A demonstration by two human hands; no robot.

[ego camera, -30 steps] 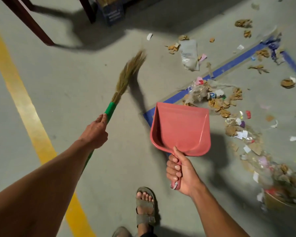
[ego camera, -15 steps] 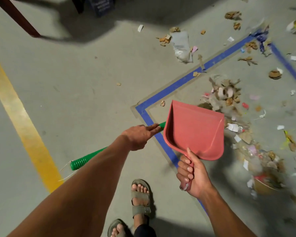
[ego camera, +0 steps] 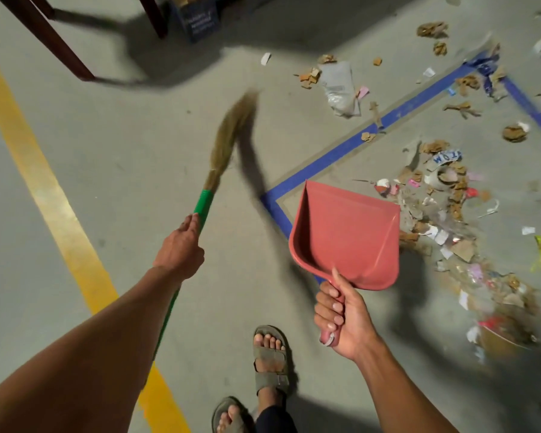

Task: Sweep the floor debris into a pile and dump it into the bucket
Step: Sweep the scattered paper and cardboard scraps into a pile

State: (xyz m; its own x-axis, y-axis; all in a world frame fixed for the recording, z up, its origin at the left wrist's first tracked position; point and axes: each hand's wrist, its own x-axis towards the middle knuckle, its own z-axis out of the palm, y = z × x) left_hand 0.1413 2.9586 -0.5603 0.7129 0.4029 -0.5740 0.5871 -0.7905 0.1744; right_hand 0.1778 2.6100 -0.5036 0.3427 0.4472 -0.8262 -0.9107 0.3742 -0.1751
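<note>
Two risks stand out: the left hand (ego camera: 181, 251) grips the green-handled grass broom (ego camera: 222, 154), bristles blurred beyond its fingers, which may scatter the paper-and-cardboard debris (ego camera: 444, 214). Right hand (ego camera: 341, 314) clasps the empty red plastic dustpan (ego camera: 347, 235), debris just beyond.

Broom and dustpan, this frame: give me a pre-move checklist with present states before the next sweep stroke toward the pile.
1. Left hand grips the broom by its green handle: ok.
2. Right hand grips the dustpan handle: ok.
3. Dustpan empty and held above the floor: ok.
4. Debris gathered into one pile: not ok; scraps such as the plastic bag lie apart, beyond the blue tape line.
5. Broom bristles touching the floor: cannot tell, they are motion-blurred.
6. Bucket within reach: cannot tell, none is clearly in view.
</note>
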